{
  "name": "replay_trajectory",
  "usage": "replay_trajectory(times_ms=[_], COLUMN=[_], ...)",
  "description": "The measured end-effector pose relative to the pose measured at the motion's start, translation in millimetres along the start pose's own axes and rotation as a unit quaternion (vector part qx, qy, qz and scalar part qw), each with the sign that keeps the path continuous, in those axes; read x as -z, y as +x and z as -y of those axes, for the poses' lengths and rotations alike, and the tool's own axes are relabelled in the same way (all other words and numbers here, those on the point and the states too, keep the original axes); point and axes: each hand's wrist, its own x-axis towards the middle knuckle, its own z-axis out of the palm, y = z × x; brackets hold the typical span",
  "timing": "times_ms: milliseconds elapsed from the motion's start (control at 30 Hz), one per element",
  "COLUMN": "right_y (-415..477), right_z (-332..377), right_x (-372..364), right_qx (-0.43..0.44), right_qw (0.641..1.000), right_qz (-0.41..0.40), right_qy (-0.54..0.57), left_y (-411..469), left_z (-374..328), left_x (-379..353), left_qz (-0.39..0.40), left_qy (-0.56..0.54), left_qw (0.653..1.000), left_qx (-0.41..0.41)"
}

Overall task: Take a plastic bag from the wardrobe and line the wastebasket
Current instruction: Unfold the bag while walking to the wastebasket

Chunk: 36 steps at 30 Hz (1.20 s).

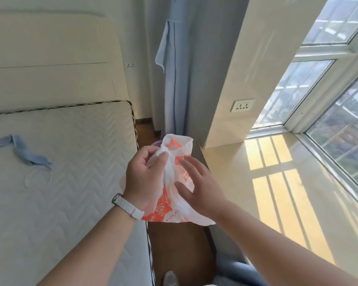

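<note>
Now, plastic bag [167,209]: light, limp, slippery; take its mouth rim.
Left hand [145,178]: you pinch the bunched neck.
Right hand [201,188]: flat fingers touch it.

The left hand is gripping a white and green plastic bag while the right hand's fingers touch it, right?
Not green: the head view shows the plastic bag is white and orange. The left hand grips it while the right hand touches it with straight fingers.
</note>
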Motion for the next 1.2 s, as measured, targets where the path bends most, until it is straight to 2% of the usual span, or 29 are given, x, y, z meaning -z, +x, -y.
replay_trajectory(times_ms=[367, 933, 1200], right_y=[92, 280, 340], right_z=[-33, -172, -208], right_x=[-28, -67, -90], right_qx=[0.012, 0.022, -0.007], right_qw=[1.0, 0.995, 0.994], right_qz=[-0.009, 0.066, 0.079], right_qy=[0.021, 0.072, 0.081], left_y=[100, 290, 361], left_z=[23, 59, 87], left_x=[-21, -120, -142], left_qz=[0.008, -0.018, -0.014], left_qy=[-0.006, 0.081, 0.084], left_qw=[1.0, 0.995, 0.992], left_qx=[0.017, 0.06, 0.096])
